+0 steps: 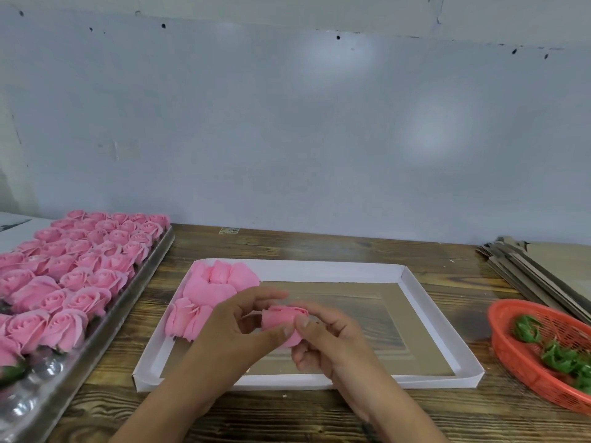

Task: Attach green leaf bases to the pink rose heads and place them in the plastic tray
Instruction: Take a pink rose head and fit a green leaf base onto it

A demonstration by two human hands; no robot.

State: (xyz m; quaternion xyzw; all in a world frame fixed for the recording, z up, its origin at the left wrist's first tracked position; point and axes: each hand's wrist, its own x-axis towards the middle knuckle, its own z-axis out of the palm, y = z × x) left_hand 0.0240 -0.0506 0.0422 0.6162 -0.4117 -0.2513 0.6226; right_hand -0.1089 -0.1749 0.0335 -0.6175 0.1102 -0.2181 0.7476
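— So, where do your hands have room to move?

— Your left hand [238, 327] and right hand [323, 342] meet over the white box lid [412, 318], both pinching one pink rose head [283, 322]: left fingers curl round its near end, and your right thumb and fingers close on the other side. Right of your hands the lid's clear window is bare, with the wood grain of the counter [287, 414] showing through. The lid's low white walls fence that space on all four sides. The front wall sits just under your wrists.

— And which way does the rose point?

— It lies on its side, long axis roughly left to right, petal tips towards the right. You cannot tell from here whether a leaf base is on it. It is soft, layered and matte, a stubby rounded cone.

— What else is in the lid?

— A cluster of laid-down roses [208, 292] fills the far-left corner, touching one another, smooth folded petals facing you.

— And the edges beyond?

— To your left, a shiny plastic tray [144, 282] runs at an angle, its rim close to the lid's left corner. It is packed with upright roses [80, 270], and bare moulded cups show at its near end. To your right, an orange mesh basket [524, 372] holds green leaf bases [558, 356], well apart from the lid's right wall. Behind it lies a flat stack of cardboard [531, 276], with the pale wall [287, 123] at the counter's back edge.
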